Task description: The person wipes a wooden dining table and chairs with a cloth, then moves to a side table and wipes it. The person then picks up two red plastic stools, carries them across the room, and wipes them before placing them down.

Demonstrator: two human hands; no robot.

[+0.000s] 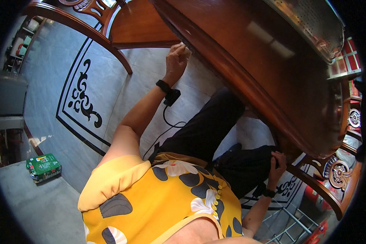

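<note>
My left hand [177, 59] pinches a small whitish cloth or tissue [186, 52] against the carved lower edge of a polished dark wooden table [247, 52]. A black strap with a small black device and a cable [172, 97] is around that wrist. My right hand [277, 166] lies on my bent knee in black trousers, near the table's near right corner. Its fingers look slightly spread, with nothing seen in them, and a black band is on the wrist.
A wooden chair [140, 30] stands beyond my left hand, and another carved chair [338, 174] at the right. On the table is a perforated metal tray [311, 27]. A green beer pack [44, 167] sits on the floor at left. A metal rack [296, 221] stands at lower right.
</note>
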